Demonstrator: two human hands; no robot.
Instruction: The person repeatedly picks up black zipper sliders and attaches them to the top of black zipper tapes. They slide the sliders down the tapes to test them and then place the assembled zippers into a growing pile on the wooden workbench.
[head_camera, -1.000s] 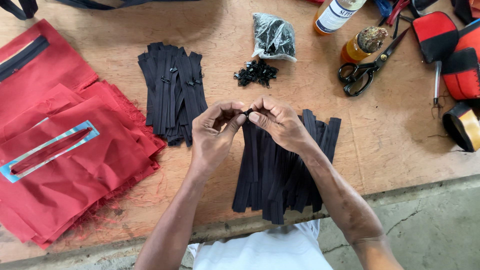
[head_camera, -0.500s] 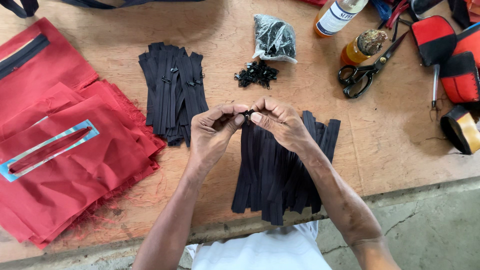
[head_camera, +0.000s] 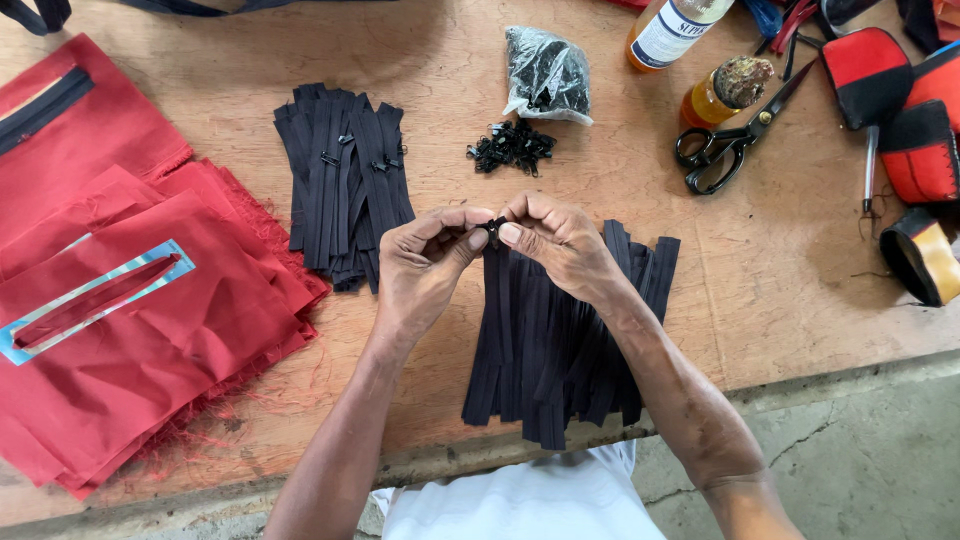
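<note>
Two bare hands meet over the middle of a wooden table (head_camera: 800, 290). Far left: red fabric pieces (head_camera: 130, 330) stacked, one with a pale blue-edged slot. Next, a finished pile of black zippers (head_camera: 345, 180) lying lengthwise away from the person, a few sliders showing on them. Left hand (head_camera: 425, 265) has thumb and forefinger pinched shut on the top end of one black zipper strip (head_camera: 495, 290). Right hand (head_camera: 555, 240) is pinched too, fingertips touching the left's, on what looks like a small black slider (head_camera: 492, 230); too small to be sure. The strip hangs from the pinch straight back toward the person, long axis running near to far, over a second pile of black strips (head_camera: 570, 350) right below both hands. So the slider sits at the strip's far end, between the two pinches, both hands equally close. Beyond them, a loose heap of sliders (head_camera: 512, 148) and a clear bag of more (head_camera: 545, 72). Right side: bottles (head_camera: 715, 95), black scissors (head_camera: 725, 145), red and black padded pieces (head_camera: 900, 110).
</note>
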